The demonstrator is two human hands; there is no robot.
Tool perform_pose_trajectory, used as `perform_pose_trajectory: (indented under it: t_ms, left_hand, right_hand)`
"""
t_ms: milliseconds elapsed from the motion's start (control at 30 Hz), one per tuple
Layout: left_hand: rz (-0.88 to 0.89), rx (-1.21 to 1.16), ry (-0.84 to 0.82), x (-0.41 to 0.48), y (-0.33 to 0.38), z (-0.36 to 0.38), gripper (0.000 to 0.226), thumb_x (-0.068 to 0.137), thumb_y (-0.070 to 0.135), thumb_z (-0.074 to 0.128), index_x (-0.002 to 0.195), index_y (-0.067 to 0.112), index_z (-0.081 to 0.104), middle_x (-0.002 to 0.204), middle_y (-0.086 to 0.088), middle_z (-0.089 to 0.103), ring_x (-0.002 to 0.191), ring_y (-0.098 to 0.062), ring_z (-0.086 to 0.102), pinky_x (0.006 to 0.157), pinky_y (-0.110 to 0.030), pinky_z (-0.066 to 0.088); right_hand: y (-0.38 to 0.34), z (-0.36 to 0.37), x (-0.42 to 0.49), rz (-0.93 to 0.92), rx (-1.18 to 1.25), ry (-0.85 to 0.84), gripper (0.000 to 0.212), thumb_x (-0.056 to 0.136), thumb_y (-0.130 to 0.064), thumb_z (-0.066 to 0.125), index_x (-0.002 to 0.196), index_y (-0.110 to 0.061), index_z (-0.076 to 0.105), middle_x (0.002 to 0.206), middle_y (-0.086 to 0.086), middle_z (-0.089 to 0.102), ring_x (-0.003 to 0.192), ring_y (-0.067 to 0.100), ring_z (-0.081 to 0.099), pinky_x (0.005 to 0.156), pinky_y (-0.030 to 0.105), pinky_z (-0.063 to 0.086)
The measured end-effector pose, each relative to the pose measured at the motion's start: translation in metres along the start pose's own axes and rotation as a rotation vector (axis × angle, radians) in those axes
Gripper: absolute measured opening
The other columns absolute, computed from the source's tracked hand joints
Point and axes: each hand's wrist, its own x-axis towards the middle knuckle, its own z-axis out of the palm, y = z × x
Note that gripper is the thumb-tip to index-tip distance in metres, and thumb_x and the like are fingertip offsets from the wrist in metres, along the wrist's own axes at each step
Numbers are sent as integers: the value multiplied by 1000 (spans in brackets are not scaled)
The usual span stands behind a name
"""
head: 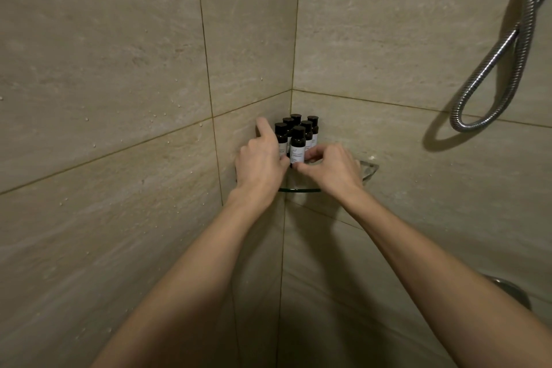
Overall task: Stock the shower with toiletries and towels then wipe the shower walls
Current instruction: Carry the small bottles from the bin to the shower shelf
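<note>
Several small dark toiletry bottles (pixel 307 128) with black caps and white labels stand clustered on a glass corner shelf (pixel 369 170) where two tiled walls meet. The front bottle (pixel 297 143) is pinched at its base from both sides. My left hand (pixel 260 163) holds its left side with thumb and curled fingers, the index finger pointing up along the left wall. My right hand (pixel 331 167) pinches the bottle's right lower edge with its fingertips. No towel is in view.
Beige stone-look shower walls (pixel 119 98) carry scattered water drops. A chrome shower hose (pixel 495 69) loops down the right wall. A round chrome fitting (pixel 510 290) shows at the lower right behind my right forearm.
</note>
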Motion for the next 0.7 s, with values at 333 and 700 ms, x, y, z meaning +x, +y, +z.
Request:
perform_pose_trajectory:
  t_ms: [333,700]
  left_hand:
    - [-7,45,9,0,-1,4,71,85,27,76,136,7,32,104,-16,72,91,-39,72,75,-52,59]
    - [28,93,23,-3,3,2,57,87,24,73,127,7,36,101,-17,71,91,-41,71,66,-45,53]
  right_hand:
    - [2,1,0,5,-33,7,34,81,-59,72,102,-33,75,97,-12,75,99,15,68,96,42,51]
    - [2,2,-1,-15,-43,21,36,79,-65,70,98,-35,76,92,-14,75,95,14,68,94,43,51]
